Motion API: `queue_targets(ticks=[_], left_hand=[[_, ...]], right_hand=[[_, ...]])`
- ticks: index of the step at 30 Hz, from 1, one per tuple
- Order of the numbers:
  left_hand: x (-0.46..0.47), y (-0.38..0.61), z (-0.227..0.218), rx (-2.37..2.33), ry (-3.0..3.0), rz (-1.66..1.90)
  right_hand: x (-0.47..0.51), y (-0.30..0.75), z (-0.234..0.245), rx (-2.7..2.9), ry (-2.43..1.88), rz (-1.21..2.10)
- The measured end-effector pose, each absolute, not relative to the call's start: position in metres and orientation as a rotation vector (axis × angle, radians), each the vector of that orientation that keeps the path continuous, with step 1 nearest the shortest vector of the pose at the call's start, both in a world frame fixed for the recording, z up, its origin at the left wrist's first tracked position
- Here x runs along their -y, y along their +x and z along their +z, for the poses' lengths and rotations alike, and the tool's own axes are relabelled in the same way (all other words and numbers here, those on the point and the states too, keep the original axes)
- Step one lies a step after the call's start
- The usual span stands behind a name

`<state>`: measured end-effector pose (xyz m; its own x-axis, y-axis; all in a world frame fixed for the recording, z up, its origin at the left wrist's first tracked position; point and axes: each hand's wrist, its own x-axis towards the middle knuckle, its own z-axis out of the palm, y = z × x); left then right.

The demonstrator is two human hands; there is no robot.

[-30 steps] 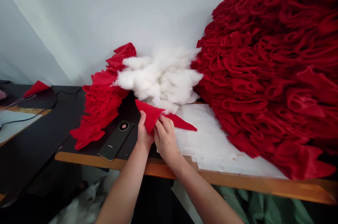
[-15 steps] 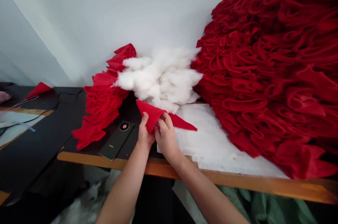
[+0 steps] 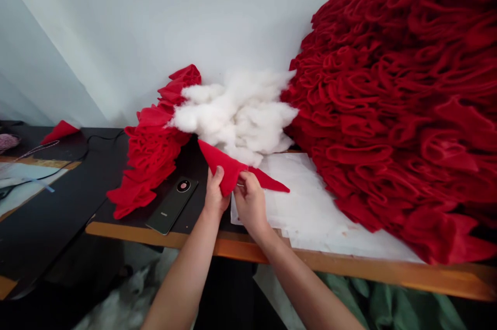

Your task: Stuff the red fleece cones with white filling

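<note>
A red felt cone (image 3: 224,163) is in my left hand (image 3: 216,192), thumb laid along its near side and the other fingers hidden behind it. Its tip points up and to the left, and its wide end faces my right hand. My right hand (image 3: 249,200) is closed in a pinch at that wide end. A thin pale glint shows by its fingertips; I cannot make out what it is. Behind the right hand, a second red felt piece (image 3: 269,181) lies flat, pointing right. White stuffing (image 3: 236,117) is heaped just beyond the cone.
A large stack of red felt pieces (image 3: 388,112) rises on the right, and a smaller pile (image 3: 151,148) stands on the left. A dark phone (image 3: 173,208) lies near the table edge (image 3: 155,237). White sheets (image 3: 306,216) cover the table's right part. A black cable (image 3: 87,146) runs at left.
My right hand has drawn slightly back and to the right from the cone's wide end. The cone's tip has risen a little to the left.
</note>
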<state>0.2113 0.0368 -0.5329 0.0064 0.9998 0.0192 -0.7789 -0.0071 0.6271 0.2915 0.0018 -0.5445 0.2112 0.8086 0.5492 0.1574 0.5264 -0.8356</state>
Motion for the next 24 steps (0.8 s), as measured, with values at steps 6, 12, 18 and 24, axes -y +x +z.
queue_targets(ticks=[6,12,18,24], left_hand=[[-0.032,0.219,-0.531,-0.505,0.741,1.614],[-0.029,0.222,-0.528,-0.554,0.804,1.629],[-0.027,0.221,-0.524,-0.786,0.883,1.763],[-0.022,0.222,-0.534,-0.818,1.187,1.554]], right_hand=[[-0.009,0.284,-0.535,0.832,-0.739,1.139],[-0.008,0.280,-0.539,0.808,-0.723,1.064],[-0.005,0.302,-0.538,0.617,-0.739,1.210],[-0.006,0.334,-0.538,0.442,-0.725,1.422]])
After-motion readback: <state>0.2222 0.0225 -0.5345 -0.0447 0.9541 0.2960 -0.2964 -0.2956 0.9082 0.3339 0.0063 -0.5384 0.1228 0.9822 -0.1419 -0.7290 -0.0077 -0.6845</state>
